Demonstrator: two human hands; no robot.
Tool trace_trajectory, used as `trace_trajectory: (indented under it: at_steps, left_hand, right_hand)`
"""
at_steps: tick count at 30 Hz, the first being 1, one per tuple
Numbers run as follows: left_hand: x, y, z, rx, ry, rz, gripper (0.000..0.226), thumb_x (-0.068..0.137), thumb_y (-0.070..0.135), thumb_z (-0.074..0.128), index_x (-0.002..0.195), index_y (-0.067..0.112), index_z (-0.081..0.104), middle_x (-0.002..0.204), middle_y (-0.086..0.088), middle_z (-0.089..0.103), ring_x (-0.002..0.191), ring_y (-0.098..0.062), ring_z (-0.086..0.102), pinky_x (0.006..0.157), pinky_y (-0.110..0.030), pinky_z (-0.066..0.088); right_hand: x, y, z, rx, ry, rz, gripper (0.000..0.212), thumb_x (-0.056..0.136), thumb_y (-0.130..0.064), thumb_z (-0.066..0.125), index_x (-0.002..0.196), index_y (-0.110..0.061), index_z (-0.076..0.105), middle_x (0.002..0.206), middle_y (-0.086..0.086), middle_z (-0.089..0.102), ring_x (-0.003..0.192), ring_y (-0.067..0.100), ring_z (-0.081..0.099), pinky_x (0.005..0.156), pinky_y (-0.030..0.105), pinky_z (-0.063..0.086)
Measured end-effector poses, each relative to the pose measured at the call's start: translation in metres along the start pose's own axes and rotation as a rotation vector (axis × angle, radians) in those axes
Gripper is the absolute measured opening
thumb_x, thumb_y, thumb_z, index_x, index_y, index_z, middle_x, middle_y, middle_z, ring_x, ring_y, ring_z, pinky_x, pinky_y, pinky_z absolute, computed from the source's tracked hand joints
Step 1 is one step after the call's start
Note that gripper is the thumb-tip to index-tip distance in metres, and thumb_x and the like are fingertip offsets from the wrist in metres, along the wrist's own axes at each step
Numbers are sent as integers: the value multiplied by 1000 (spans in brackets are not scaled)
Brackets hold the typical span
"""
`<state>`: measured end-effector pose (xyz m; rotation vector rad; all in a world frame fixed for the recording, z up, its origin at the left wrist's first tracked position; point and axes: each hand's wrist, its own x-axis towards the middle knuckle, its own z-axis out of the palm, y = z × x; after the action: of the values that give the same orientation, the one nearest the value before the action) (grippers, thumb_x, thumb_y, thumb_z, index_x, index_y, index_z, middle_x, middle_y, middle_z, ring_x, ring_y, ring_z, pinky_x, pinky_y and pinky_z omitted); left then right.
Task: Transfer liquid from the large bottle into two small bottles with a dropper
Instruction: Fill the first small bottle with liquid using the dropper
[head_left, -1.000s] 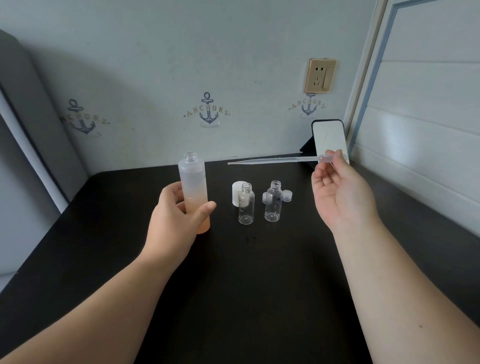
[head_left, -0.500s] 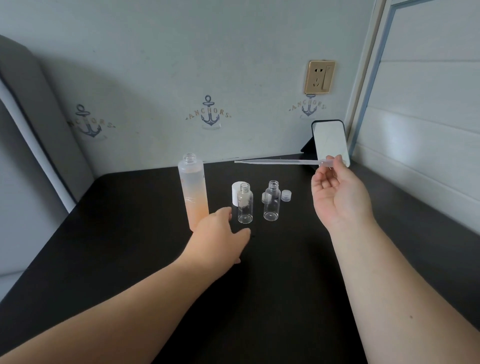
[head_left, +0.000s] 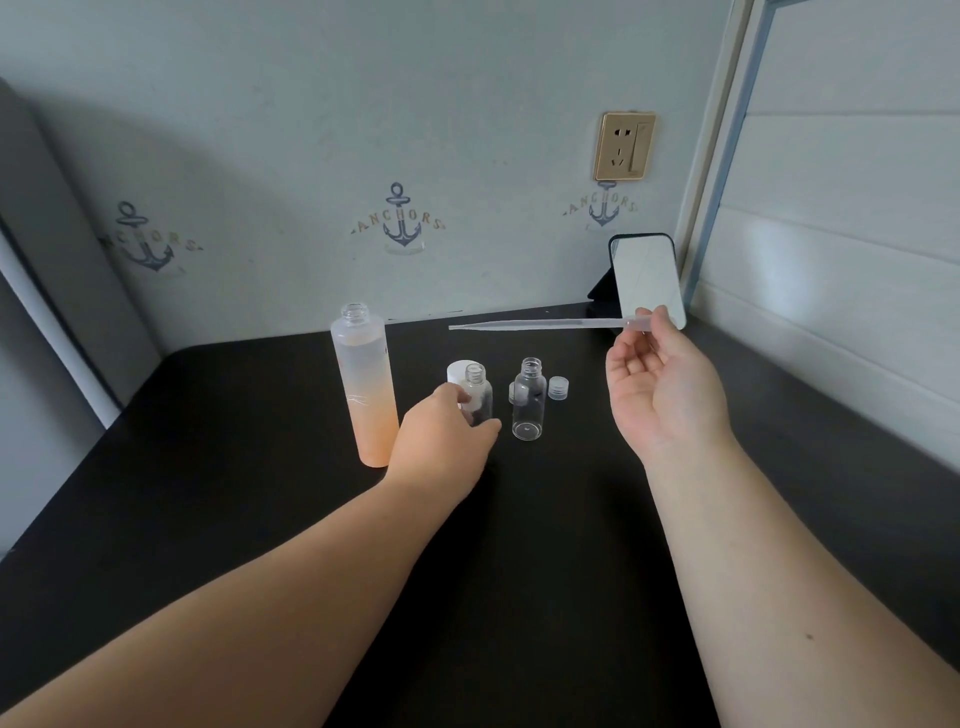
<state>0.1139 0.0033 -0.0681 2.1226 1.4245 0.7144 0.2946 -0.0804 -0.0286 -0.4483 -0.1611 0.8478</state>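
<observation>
The large frosted bottle (head_left: 366, 384) with orange liquid in its lower half stands uncapped on the black table (head_left: 234, 467). To its right stand two small clear bottles, both uncapped. My left hand (head_left: 444, 439) curls its thumb and fingers around the lower part of the left small bottle (head_left: 477, 387). The right small bottle (head_left: 529, 400) stands free beside it. My right hand (head_left: 660, 389) is raised, palm toward me, and pinches the bulb end of a clear plastic dropper (head_left: 540, 325). The dropper lies level in the air, tip pointing left, above the small bottles.
A white cap (head_left: 460, 370) sits behind the left small bottle. Two small clear caps (head_left: 558, 387) lie by the right one. A phone (head_left: 647, 280) leans on a stand at the back right corner. Walls close the back and right sides.
My left hand let go of the large bottle, moved right and took hold of the left small bottle. My right hand kept the dropper held level in about the same place.
</observation>
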Motion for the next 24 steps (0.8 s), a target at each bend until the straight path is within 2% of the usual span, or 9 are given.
trace_trajectory:
  at_steps: [4, 7, 10, 12, 14, 16, 17, 19, 24]
  left_hand:
    - [-11, -5, -14, -10, -35, 11, 40, 89, 45, 71, 121, 24, 58, 99, 11, 65, 87, -7, 61, 65, -20, 45]
    - [-28, -20, -32, -68, -54, 5, 34, 84, 50, 74, 110, 33, 59, 92, 15, 63, 80, -6, 64, 66, -22, 53]
    - [-45, -35, -47, -108, -42, 6, 31, 80, 54, 77, 100, 40, 58, 85, 17, 65, 70, -4, 66, 54, -23, 54]
    - [-54, -43, -53, -119, -24, 23, 30, 80, 54, 77, 100, 42, 59, 85, 18, 65, 70, -5, 66, 54, -26, 56]
    - [-58, -48, -54, -102, -11, 61, 32, 81, 54, 75, 106, 44, 59, 85, 18, 65, 73, -4, 65, 62, -26, 58]
    - [-59, -51, -53, -90, 7, 107, 34, 81, 55, 74, 110, 45, 58, 84, 18, 65, 75, -1, 63, 64, -17, 52]
    - [-58, -51, -53, -82, 14, 127, 34, 80, 56, 73, 110, 47, 57, 84, 18, 64, 77, 3, 62, 62, -10, 47]
    - [-56, -52, -54, -80, 20, 148, 35, 80, 58, 72, 109, 49, 55, 86, 18, 63, 82, 10, 58, 56, -6, 42]
    - [-49, -54, -54, -65, 42, 161, 37, 80, 61, 70, 109, 52, 51, 89, 21, 61, 77, 1, 61, 59, -7, 40]
  right_hand:
    - [1, 0, -1, -5, -2, -6, 12, 95, -11, 70, 100, 1, 71, 72, 5, 73, 61, 11, 68, 63, 21, 55]
    - [2, 2, -1, -47, -20, -9, 12, 96, -11, 69, 97, 1, 71, 71, 5, 71, 60, 10, 65, 64, 20, 54]
    - [2, 4, -1, -86, -35, -2, 10, 96, -10, 69, 94, -1, 70, 74, 5, 74, 61, 10, 65, 64, 21, 54]
    - [1, 6, 0, -92, -40, 6, 13, 95, -11, 69, 101, 1, 69, 76, 5, 73, 61, 10, 65, 64, 21, 54]
    - [1, 7, 0, -102, -39, 1, 18, 95, -13, 70, 107, 1, 68, 76, 6, 71, 62, 10, 65, 64, 21, 54]
    - [1, 7, -1, -130, -40, -10, 16, 95, -13, 70, 105, -1, 70, 75, 5, 72, 62, 10, 66, 64, 21, 54]
    - [2, 7, -1, -148, -44, -16, 14, 96, -14, 69, 102, -1, 71, 75, 4, 72, 62, 10, 66, 64, 21, 54]
    - [2, 7, -1, -182, -52, -28, 12, 97, -14, 68, 98, -2, 71, 74, 3, 72, 62, 10, 65, 64, 21, 54]
    - [5, 6, -2, -226, -67, -55, 12, 97, -14, 67, 95, -3, 70, 74, 3, 72, 62, 10, 64, 64, 21, 53]
